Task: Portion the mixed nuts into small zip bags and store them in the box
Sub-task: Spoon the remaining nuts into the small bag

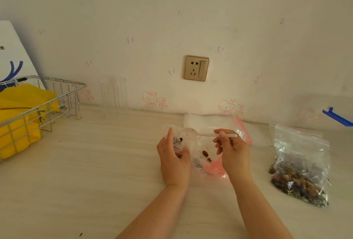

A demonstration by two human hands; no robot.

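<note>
At the middle of the pale table (pixel 95 162), the left hand (pixel 174 159) curls its fingers round the mouth of a small zip bag (pixel 176 142) that already shows a few dark nuts inside, while the right hand (pixel 232 151) pinches the handle of a white plastic spoon (pixel 200 133) whose bowl sits at that bag's opening. Beneath the hands lie more clear bags (pixel 206 160), with a few stray nuts and something pink among them; how many are filled I cannot tell. Well apart to the right lies the big bag of mixed nuts (pixel 299 173), still holding most of its load. Far to the left, a wire basket (pixel 44 103) holds a yellow container (pixel 23 105), which may be the storage box; no filled bag shows in it. Portioning looks barely begun, with sealing and storing all left to do.
</note>
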